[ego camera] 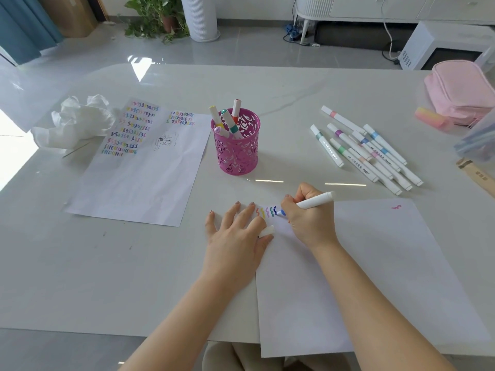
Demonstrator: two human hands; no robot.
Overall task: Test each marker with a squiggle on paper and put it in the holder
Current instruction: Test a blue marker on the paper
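Note:
My right hand [310,218] grips a white marker [316,201] with its blue tip down on the near sheet of paper [375,263], beside a short row of coloured squiggles [266,212]. My left hand [235,236] lies flat on the paper's left edge, with a white cap [267,231] tucked between thumb and forefinger. The pink cut-out holder [237,148] stands beyond my hands with several markers upright in it. A heap of several capped white markers [367,151] lies to the right of the holder.
A second sheet [139,167] covered with squiggle rows lies at the left, with crumpled white tissue [75,121] behind it. A pink pouch [460,89], a pink-yellow eraser block [431,117] and a clear plastic case [476,140] sit at the far right edge.

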